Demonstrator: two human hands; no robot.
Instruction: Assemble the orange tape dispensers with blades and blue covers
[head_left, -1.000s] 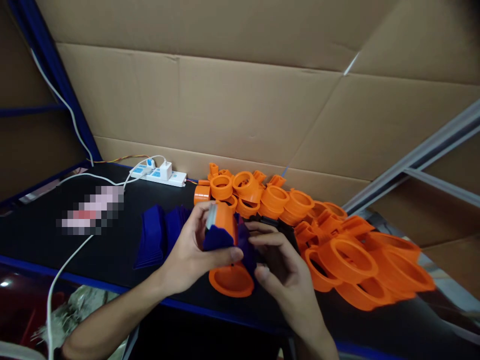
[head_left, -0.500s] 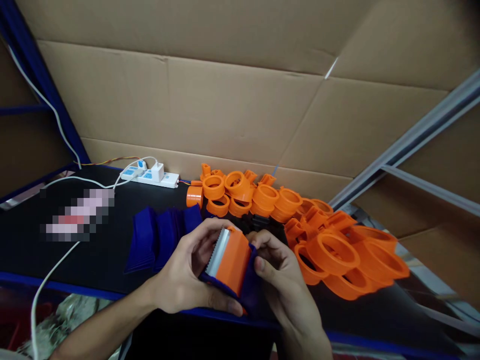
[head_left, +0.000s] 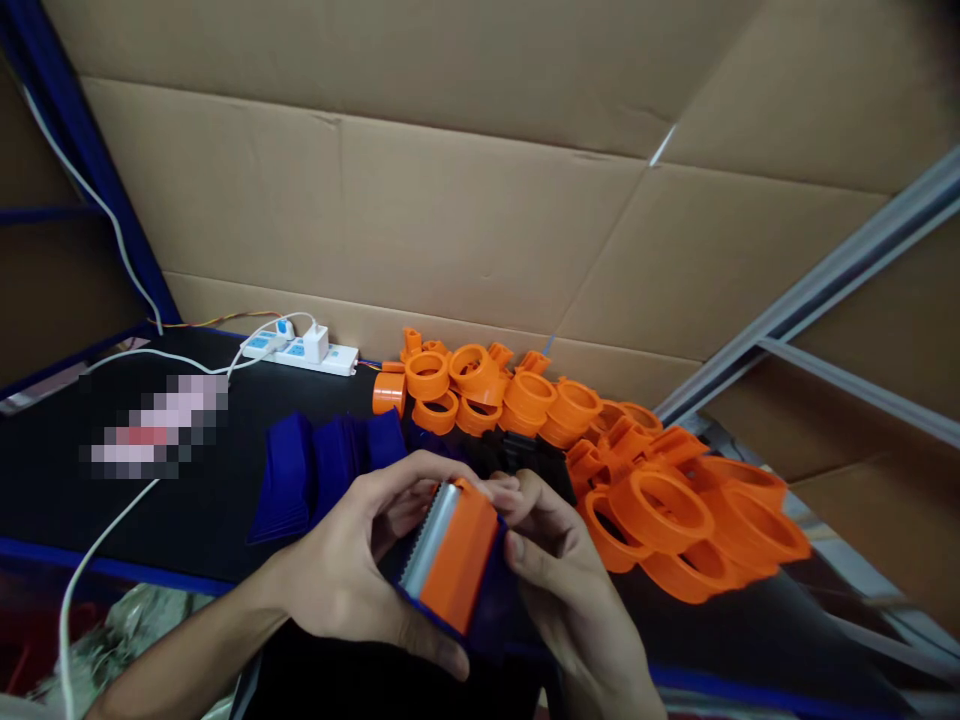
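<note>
Two parts sit in my grasp on the head feed: an orange piece (head_left: 465, 565) with a toothed metal strip (head_left: 431, 545), and a blue piece (head_left: 489, 590) showing along its near and right edges. My left hand (head_left: 341, 575) is curled round them from the left, thumb below, fingers over the far end. My right hand (head_left: 566, 565) is narrow, thumb and bent fingers pinching at the right edge, where I judge it has the blue piece; the contact is partly hidden.

A second ago the blue piece stood out towards my right hand; now it lies close to the orange piece, whose metal strip has turned to face up. I take that to mean the two parts are nearly lined up, though I cannot tell whether they are joined.

Stacked blue sheets (head_left: 285, 475) lie on the desk (head_left: 202, 510) beyond and left of my left hand. Orange rings (head_left: 660, 540) are heaped right of my right hand, with more (head_left: 525, 405) beyond both hands.
</note>
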